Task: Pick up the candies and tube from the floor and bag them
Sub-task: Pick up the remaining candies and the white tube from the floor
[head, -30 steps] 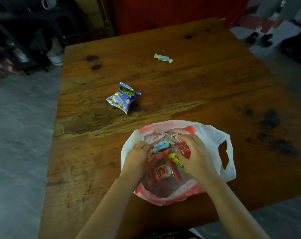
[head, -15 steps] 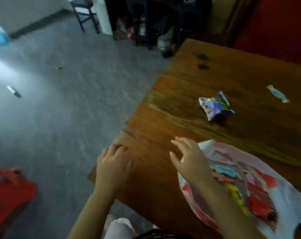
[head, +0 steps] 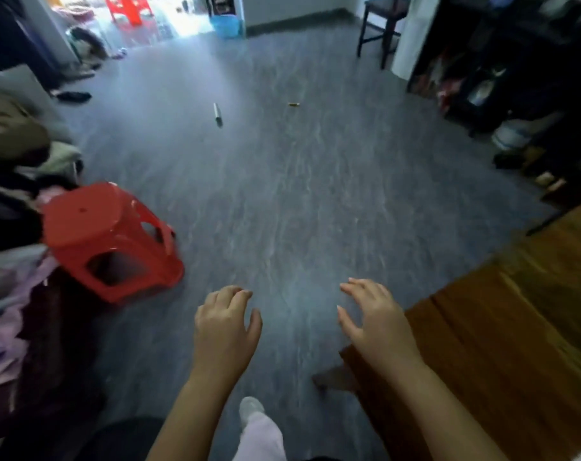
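A small silver tube with a dark cap [head: 218,114] lies far off on the grey floor [head: 299,201]. A little yellow candy [head: 293,104] lies to its right, also far away. My left hand [head: 224,331] hovers over the floor with fingers loosely spread and nothing in it. My right hand [head: 377,319] is held out beside the wooden table's corner, fingers apart, also holding nothing. The bag is out of view.
A red plastic stool [head: 106,237] stands at the left, beside a pile of clothes [head: 9,247]. The wooden table [head: 502,331] fills the lower right. A dark chair [head: 380,23] and cluttered dark shelves [head: 515,78] line the far right. My leg and shoe [head: 254,424] show below.
The view has swung left from the table and bag to the open floor. Both hands have left the bag and now hang free over the floor.
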The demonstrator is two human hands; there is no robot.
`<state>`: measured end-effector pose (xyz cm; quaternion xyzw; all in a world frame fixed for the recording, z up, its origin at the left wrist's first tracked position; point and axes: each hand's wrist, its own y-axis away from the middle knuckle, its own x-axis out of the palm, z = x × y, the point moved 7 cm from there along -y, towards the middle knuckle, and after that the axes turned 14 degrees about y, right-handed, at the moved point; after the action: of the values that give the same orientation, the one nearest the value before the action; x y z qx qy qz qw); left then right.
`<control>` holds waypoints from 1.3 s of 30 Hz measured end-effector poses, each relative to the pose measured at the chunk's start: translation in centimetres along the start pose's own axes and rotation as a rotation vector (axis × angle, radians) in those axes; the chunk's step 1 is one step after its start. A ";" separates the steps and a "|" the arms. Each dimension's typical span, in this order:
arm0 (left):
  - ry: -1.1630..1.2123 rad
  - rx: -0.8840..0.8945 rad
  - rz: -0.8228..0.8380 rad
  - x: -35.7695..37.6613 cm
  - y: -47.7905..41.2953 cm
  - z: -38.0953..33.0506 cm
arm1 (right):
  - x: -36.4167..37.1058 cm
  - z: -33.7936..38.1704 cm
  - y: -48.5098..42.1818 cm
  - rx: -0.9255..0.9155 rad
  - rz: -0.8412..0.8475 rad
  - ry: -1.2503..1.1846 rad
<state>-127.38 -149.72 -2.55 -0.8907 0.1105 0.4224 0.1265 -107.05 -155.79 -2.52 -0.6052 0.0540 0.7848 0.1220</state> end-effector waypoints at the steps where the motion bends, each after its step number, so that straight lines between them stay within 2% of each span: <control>1: 0.003 -0.018 -0.007 -0.8 -0.7 1.4 | 0.5 1.6 -1.3 -0.018 0.002 0.005; 6: 0.019 -0.060 -0.057 -4.8 -5.2 7.4 | 3.2 8.4 -7.6 -0.053 0.010 0.004; 11: 0.036 -0.052 -0.096 -6.5 -10.8 10.2 | 4.8 11.3 -13.0 -0.065 -0.009 0.013; 17: 0.048 -0.030 -0.067 -5.2 -18.7 12.2 | 6.2 9.7 -21.2 0.009 -0.057 0.017; 23: 0.000 0.041 0.002 -2.7 -31.8 12.6 | 8.0 6.1 -33.6 0.132 -0.100 0.000; 31: -0.035 0.119 -0.034 -2.0 -51.9 10.3 | 5.1 3.8 -52.7 0.082 -0.177 -0.022; 39: -0.022 0.104 0.020 2.2 -67.5 12.6 | 7.8 -0.2 -67.8 0.101 -0.120 -0.049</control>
<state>-114.62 -82.22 -3.06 -0.8770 0.1398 0.4272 0.1695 -91.34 -89.47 -5.85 -0.5812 0.0542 0.7869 0.2004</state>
